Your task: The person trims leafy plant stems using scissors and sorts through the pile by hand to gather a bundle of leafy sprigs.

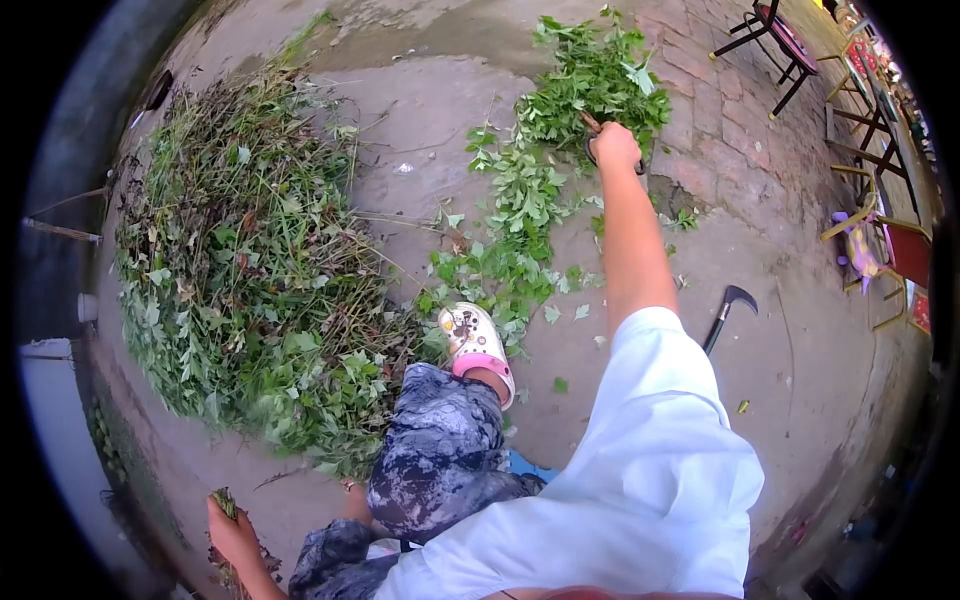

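Observation:
At the lower left my left hand (232, 540) is closed round a small bunch of plant stems (225, 503), with brownish leaves hanging below it. My right hand (615, 147), stretched forward, is closed on what look like scissors (591, 123), with dark loops by the fingers and a brown end showing. It is at the near edge of a heap of fresh green leafy cuttings (600, 80). Loose leafy sprigs (520, 200) trail from that heap toward my foot. A large pile of cut stems and leaves (250, 260), partly withered, lies on the left.
A sickle (738, 298) with a dark curved blade lies on the concrete ground right of my arm. My foot in a white-and-pink clog (472, 338) stands between the piles. Stools (785, 45) and chairs (905, 250) line the right side. A white bucket-like object (87, 307) is at the left.

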Tool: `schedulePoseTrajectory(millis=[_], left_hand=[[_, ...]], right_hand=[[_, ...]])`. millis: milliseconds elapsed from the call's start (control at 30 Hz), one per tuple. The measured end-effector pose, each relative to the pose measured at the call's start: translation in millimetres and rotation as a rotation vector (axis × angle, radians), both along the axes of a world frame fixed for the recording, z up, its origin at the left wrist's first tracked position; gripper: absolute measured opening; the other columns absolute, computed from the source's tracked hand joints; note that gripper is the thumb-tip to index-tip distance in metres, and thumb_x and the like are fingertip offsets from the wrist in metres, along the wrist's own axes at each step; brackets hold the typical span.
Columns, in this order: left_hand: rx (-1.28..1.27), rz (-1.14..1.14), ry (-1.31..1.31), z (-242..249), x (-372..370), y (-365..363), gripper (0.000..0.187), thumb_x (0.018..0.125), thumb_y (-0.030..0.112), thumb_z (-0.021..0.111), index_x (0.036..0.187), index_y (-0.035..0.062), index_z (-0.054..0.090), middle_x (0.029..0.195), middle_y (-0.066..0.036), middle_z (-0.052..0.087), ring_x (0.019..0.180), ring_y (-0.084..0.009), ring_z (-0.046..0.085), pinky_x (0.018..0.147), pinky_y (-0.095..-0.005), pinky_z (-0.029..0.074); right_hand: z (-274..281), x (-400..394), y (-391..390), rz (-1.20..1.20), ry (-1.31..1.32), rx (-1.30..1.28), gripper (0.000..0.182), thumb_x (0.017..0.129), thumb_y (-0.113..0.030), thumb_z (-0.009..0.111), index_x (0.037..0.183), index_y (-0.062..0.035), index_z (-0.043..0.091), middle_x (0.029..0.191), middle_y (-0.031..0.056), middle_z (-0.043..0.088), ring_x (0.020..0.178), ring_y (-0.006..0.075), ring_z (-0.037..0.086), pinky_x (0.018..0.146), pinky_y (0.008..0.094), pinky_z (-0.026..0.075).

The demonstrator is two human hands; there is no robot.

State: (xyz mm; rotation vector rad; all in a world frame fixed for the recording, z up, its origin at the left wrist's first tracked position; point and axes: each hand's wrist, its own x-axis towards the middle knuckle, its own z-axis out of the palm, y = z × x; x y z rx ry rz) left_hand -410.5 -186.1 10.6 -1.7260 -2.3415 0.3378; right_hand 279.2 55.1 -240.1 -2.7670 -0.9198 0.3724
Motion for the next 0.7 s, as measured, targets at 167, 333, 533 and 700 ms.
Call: schedulePoseTrajectory(millis=[167,333,533,700], left_hand=[[0.071,-0.030,0.145,11,-92,-55,0.049,0.070,0.002,0.056,0.117,-0.0001,0.042,0.105,-0.020,0.054,0.094,-0.0364,0.052,0.077,-0.0389,0.042],[0.033,0.171,0.139,5,-122,-121,0.050,0.075,0.007,0.054,0.122,0.0002,0.040,0.117,-0.018,0.049,0.106,-0.0322,0.048,0.088,-0.0357,0.038],[0.090,0.221,0.020,-26,-151,-196,0.040,0.072,0.008,0.059,0.110,0.0016,0.048,0.097,-0.018,0.056,0.088,-0.0360,0.052,0.073,-0.0405,0.043],[0.172,0.250,0.041,-41,-185,-258,0.037,0.062,0.003,0.061,0.096,0.0066,0.048,0.085,-0.012,0.052,0.080,-0.0304,0.052,0.068,-0.0391,0.042]], right_hand=[[-11,-48,-41,0.168,0.077,-0.112,0.034,0.073,-0.036,0.058,0.096,-0.0110,0.060,0.096,0.0144,0.061,0.092,0.0316,0.058,0.077,0.0396,0.046],[-45,-107,-138,0.221,0.241,-0.200,0.047,0.069,-0.047,0.063,0.097,-0.0101,0.057,0.093,0.0170,0.061,0.091,0.0335,0.057,0.077,0.0419,0.045],[-94,-176,-234,0.484,0.339,-0.197,0.050,0.068,-0.045,0.065,0.097,-0.0068,0.055,0.090,0.0188,0.061,0.089,0.0346,0.057,0.076,0.0413,0.045],[-86,-190,-247,0.742,0.231,-0.204,0.045,0.072,-0.042,0.060,0.096,-0.0038,0.055,0.092,0.0181,0.061,0.089,0.0336,0.058,0.076,0.0397,0.045]])
